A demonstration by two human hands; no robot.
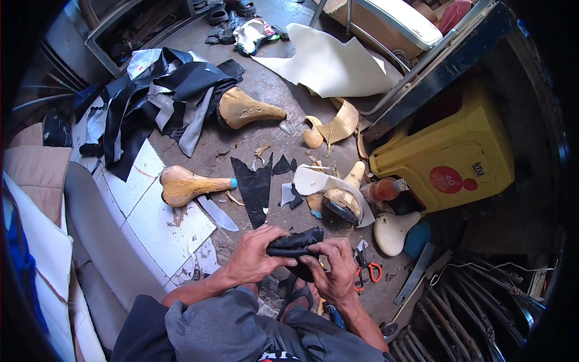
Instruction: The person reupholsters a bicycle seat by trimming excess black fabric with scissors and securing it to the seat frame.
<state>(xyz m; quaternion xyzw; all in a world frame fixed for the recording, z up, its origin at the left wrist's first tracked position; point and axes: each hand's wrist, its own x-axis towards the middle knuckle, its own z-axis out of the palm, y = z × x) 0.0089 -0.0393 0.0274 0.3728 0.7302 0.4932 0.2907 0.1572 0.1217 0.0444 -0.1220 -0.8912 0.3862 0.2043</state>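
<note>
Just above my lap, a folded piece of black vinyl (295,241) is held between both hands. My left hand (256,252) grips its left end, thumb below and fingers over the top. At the right end, the thumb and fingers of my right hand (333,269) pinch its lower edge. Part of the piece hangs below the fingers; its full shape is hidden. Ahead on the floor lies a flat black vinyl scrap (254,186). To its left are a bare yellowish bicycle saddle (184,185) and a knife blade (218,213). Orange-handled scissors (369,271) lie beside my right hand.
Another bare saddle (247,110) touches a heap of black vinyl (181,90). A white saddle (395,233) and a bottle (385,189) stand near a yellow plastic box (449,157) at right. Metal rods (458,320) crowd the lower right; a white sheet (332,60) lies far ahead.
</note>
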